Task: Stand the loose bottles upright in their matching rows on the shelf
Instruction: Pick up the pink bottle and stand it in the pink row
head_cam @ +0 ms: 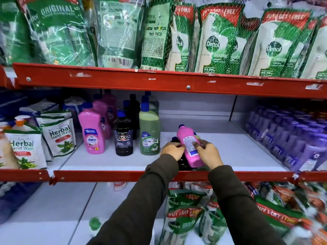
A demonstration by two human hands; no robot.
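Note:
A loose pink bottle (pixel 189 145) with a blue cap lies tilted on the white middle shelf (pixel 238 147), its back label facing up. My right hand (pixel 208 152) grips its lower half and my left hand (pixel 172 150) touches its left side. Under the hands lie dark loose bottles (pixel 184 165), mostly hidden. To the left stand three upright rows: pink bottles (pixel 92 131), black bottles (pixel 123 137) and green bottles (pixel 149 131).
Purple bottles (pixel 290 138) fill the shelf's right end. Herbal hand wash pouches (pixel 60 135) stand at the left. A red shelf rail (pixel 123 175) runs along the front edge, another (pixel 159 82) overhead. Green refill pouches sit above and below.

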